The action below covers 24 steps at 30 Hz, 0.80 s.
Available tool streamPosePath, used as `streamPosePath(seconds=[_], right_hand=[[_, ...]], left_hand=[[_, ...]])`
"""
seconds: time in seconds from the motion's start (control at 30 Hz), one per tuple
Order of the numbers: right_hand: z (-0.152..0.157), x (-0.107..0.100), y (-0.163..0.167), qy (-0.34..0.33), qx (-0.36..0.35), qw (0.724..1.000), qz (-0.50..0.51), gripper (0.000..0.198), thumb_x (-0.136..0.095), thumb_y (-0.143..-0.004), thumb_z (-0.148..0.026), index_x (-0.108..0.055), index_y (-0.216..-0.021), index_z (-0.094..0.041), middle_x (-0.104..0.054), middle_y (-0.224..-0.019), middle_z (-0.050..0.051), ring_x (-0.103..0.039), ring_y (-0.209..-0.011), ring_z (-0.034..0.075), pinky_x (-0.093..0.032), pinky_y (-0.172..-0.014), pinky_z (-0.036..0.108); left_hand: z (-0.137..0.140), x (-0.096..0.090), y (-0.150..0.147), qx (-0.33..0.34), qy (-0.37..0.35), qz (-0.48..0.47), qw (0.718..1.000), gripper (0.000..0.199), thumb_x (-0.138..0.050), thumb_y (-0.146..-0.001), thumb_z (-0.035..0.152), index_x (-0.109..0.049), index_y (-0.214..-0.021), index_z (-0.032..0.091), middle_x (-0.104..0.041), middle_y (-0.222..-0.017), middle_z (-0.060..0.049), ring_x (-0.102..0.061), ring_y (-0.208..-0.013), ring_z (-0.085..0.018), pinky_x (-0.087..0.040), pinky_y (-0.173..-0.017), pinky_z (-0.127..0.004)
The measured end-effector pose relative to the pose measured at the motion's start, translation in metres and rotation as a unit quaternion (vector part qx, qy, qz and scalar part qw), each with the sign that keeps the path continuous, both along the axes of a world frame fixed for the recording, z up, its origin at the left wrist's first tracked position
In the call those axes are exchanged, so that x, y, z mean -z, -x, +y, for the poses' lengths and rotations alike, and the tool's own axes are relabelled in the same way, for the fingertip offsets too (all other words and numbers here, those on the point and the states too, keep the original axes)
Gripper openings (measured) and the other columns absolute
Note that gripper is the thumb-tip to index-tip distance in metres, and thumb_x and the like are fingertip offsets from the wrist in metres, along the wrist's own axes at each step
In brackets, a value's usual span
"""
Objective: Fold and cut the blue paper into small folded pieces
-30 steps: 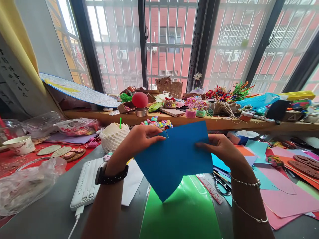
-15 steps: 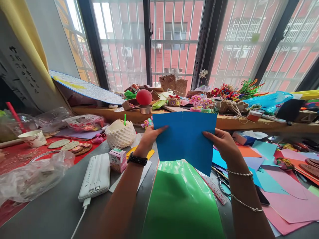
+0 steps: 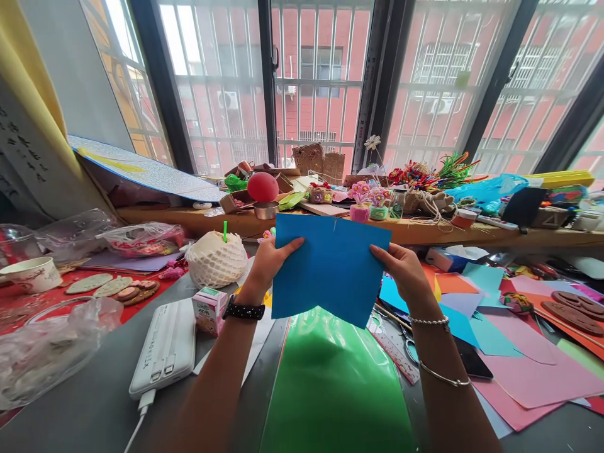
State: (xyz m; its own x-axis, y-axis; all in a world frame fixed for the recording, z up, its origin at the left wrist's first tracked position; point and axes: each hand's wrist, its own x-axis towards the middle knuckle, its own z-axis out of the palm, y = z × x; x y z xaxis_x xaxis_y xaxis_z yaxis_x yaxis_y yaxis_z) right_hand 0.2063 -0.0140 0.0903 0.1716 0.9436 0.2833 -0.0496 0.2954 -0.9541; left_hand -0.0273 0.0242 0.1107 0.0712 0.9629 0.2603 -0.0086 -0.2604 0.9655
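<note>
Left hand (image 3: 270, 263) and right hand (image 3: 404, 269) both got fingers (image 3: 293, 246) pinching the blue paper (image 3: 330, 270); it's strung between them, longer side running sideways-ish, neither hand's nearer.

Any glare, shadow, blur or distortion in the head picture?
Head view: white glare streaks the green sheet, with a darker shadow below the blue paper; windows are bright and hazy; outer window frames lean, likely lens distortion; the left forearm looks soft near the bottom edge.
</note>
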Motion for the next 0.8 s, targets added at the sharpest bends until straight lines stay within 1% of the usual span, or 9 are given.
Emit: streamPosePath(seconds=[0.1, 0.27, 0.4, 0.5, 0.57, 0.67, 0.8], right_hand=[[0.001, 0.001, -0.001, 0.003, -0.005, 1.0, 0.003, 0.033, -0.069, -0.058, -0.042, -0.066, -0.08, -0.017, -0.068, -0.076, 0.001, -0.059, -0.062, 0.015, -0.049, -0.058, 0.025], [0.001, 0.0, -0.001, 0.019, -0.039, 0.998, 0.05, 0.026, -0.07, -0.059, -0.038, -0.066, -0.076, -0.018, -0.067, -0.069, -0.001, -0.057, -0.055, 0.011, -0.047, -0.054, 0.022], [0.001, 0.001, 0.0, 0.033, -0.042, 0.996, 0.074, 0.022, -0.071, -0.058, -0.035, -0.066, -0.072, -0.018, -0.065, -0.062, -0.002, -0.054, -0.049, 0.01, -0.046, -0.05, 0.02], [0.001, 0.001, 0.001, 0.028, -0.04, 0.995, 0.085, 0.022, -0.071, -0.059, -0.035, -0.065, -0.072, -0.018, -0.064, -0.06, -0.003, -0.053, -0.048, 0.009, -0.045, -0.049, 0.019], [0.001, 0.001, 0.002, 0.026, -0.043, 0.995, 0.088, 0.024, -0.07, -0.059, -0.036, -0.065, -0.075, -0.019, -0.065, -0.062, -0.003, -0.055, -0.05, 0.01, -0.046, -0.051, 0.02], [0.001, 0.0, 0.004, 0.025, -0.045, 0.995, 0.085, 0.028, -0.069, -0.059, -0.04, -0.065, -0.077, -0.018, -0.067, -0.068, 0.0, -0.059, -0.056, 0.014, -0.048, -0.054, 0.025], [-0.001, -0.001, 0.003, 0.013, -0.021, 0.997, 0.072, 0.03, -0.07, -0.056, -0.041, -0.066, -0.075, -0.018, -0.068, -0.071, 0.002, -0.061, -0.06, 0.018, -0.049, -0.055, 0.027]], left_hand=[[0.001, 0.0, 0.002, -0.01, 0.001, 0.002, 1.0, 0.04, -0.071, -0.053, 0.042, -0.065, -0.083, 0.016, -0.069, -0.074, -0.004, -0.063, -0.065, -0.02, -0.051, -0.057, -0.029], [0.001, 0.0, 0.003, -0.016, -0.019, -0.006, 1.0, 0.039, -0.072, -0.051, 0.043, -0.067, -0.078, 0.015, -0.068, -0.069, -0.004, -0.062, -0.06, -0.019, -0.05, -0.056, -0.03], [-0.001, 0.0, 0.001, -0.007, -0.03, -0.024, 0.999, 0.035, -0.071, -0.053, 0.041, -0.067, -0.077, 0.015, -0.068, -0.071, -0.003, -0.062, -0.061, -0.018, -0.05, -0.057, -0.028], [-0.003, -0.001, -0.001, 0.003, -0.018, -0.04, 0.999, 0.036, -0.072, -0.053, 0.038, -0.067, -0.08, 0.015, -0.069, -0.074, -0.003, -0.062, -0.064, -0.019, -0.051, -0.06, -0.029], [-0.005, -0.002, -0.003, 0.02, -0.003, -0.069, 0.997, 0.036, -0.073, -0.054, 0.036, -0.066, -0.083, 0.015, -0.069, -0.079, -0.004, -0.063, -0.069, -0.019, -0.051, -0.063, -0.029], [-0.009, -0.005, -0.005, 0.047, 0.017, -0.108, 0.993, 0.037, -0.072, -0.057, 0.033, -0.064, -0.088, 0.016, -0.068, -0.085, -0.004, -0.063, -0.075, -0.02, -0.052, -0.067, -0.03], [-0.013, -0.009, -0.005, 0.057, 0.023, -0.101, 0.993, 0.036, -0.072, -0.056, 0.032, -0.064, -0.087, 0.016, -0.068, -0.083, -0.004, -0.063, -0.075, -0.021, -0.052, -0.066, -0.03]])
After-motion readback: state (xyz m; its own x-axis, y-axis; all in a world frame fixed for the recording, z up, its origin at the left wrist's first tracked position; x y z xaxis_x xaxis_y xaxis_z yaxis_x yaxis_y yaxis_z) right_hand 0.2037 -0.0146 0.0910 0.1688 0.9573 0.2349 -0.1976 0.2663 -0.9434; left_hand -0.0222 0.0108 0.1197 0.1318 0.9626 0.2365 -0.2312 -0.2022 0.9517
